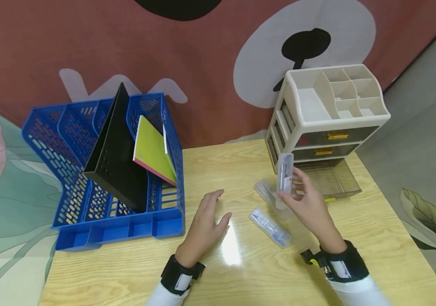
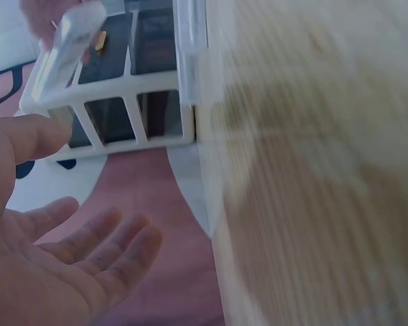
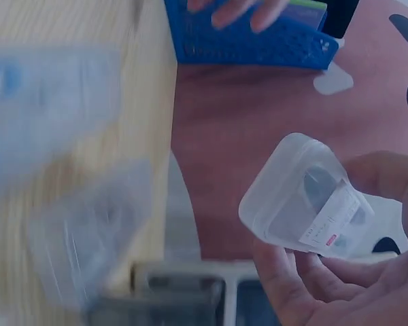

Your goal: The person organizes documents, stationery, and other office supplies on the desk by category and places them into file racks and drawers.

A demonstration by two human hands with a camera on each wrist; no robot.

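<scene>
My right hand (image 1: 306,199) grips a clear plastic pencil case (image 1: 285,170) with a white label, holding it upright above the table. In the right wrist view the same case (image 3: 299,197) sits between thumb and fingers, with dark contents inside. Below it, another clear case (image 1: 266,192) lies on the table, partly hidden by the held one. Closer to me lies a clear case with blue-and-white pens (image 1: 270,228). My left hand (image 1: 205,223) hovers over the table with fingers spread and holds nothing; the left wrist view shows its empty palm (image 2: 47,272).
At the back right stands a white drawer organizer (image 1: 332,102) with compartments on top; its bottom drawer (image 1: 334,178) is pulled out. A blue file rack (image 1: 122,225) at the left holds a black folder (image 1: 122,157) and a yellow-green notebook (image 1: 153,148).
</scene>
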